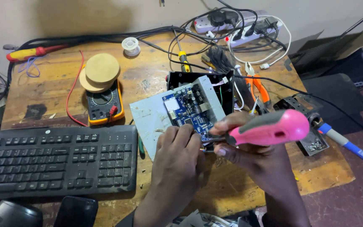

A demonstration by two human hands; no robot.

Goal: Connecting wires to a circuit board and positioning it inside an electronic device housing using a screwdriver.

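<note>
On the wooden table, a black keyboard lies at the left, with a yellow meter behind it. The left hand presses its fingers on the near edge of a blue circuit board, which sits on a grey plate mid-table. The right hand has its fingers clenched around a pink screwdriver, tip at the board's near corner.

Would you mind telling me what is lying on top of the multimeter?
Two round wooden discs overlap on the upper end of the multimeter, covering its display. Its dial and a red probe plug remain visible below.
</note>
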